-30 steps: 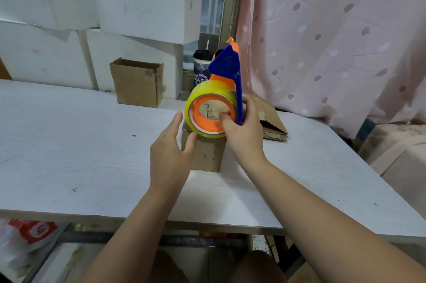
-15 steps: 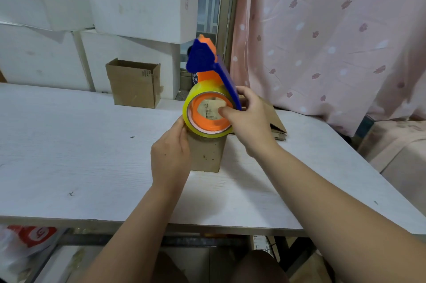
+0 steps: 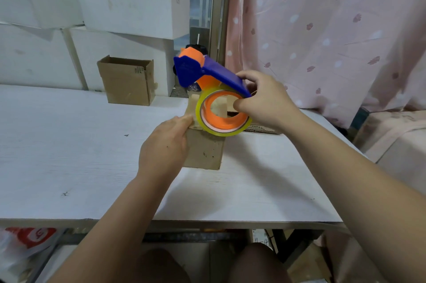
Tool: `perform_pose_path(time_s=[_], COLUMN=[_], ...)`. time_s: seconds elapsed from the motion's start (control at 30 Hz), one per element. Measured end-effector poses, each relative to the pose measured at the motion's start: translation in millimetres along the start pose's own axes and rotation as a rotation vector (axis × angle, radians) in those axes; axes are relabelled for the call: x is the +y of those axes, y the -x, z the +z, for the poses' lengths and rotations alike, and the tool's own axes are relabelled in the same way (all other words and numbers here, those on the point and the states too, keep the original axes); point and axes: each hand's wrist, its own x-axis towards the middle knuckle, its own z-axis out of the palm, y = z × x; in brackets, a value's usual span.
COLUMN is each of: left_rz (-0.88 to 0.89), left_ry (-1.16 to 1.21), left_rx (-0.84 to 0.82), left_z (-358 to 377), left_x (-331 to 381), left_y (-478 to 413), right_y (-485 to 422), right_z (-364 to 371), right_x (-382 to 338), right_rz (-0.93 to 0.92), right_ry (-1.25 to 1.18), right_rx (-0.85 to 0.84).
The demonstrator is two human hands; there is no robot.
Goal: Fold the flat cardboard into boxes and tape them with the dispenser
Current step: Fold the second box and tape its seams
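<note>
The task looks to be at an early stage. A small brown cardboard box [image 3: 205, 152] stands folded near the middle of the white wood-grain table [image 3: 69, 144], and its top seam appears to be getting its tape now. The left hand [image 3: 164, 151] lies against the box's left side, its fairly straight fingers pressing on the top edge, seemingly over the tape end. The right hand [image 3: 265, 100] grasps the blue and orange plastic tape dispenser [image 3: 207, 74], thumb hooked into the orange core and fingers curled over the blue handle. It holds the dispenser tilted, with the glossy yellowish roll touching the box top. Whether any strip is fully laid I cannot tell. An open-topped brown carton [image 3: 126, 82] at the back of the table looks formed, though its top flaps are not closed. A piece of flat corrugated cardboard [image 3: 260, 129] just behind the right wrist seems to be waiting for folding. The box board is matte, scuffed and spotted. The dispenser is smooth moulded plastic, rounded at its head.
</note>
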Motion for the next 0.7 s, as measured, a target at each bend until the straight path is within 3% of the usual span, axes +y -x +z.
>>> perform_pose_path(time_s=[0.27, 0.7], left_rz=[-0.030, 0.074], left_ry=[-0.120, -0.234], left_rx=[-0.047, -0.071], left_z=[-1.3, -6.2], left_x=[4.1, 0.6], left_y=[3.0, 5.9], right_y=[8.6, 26.5], right_z=[-26.4, -33.9], right_x=[9.3, 45.9], right_rz=[-0.010, 0.015], right_ry=[0.097, 0.124], right_rx=[-0.031, -0.011])
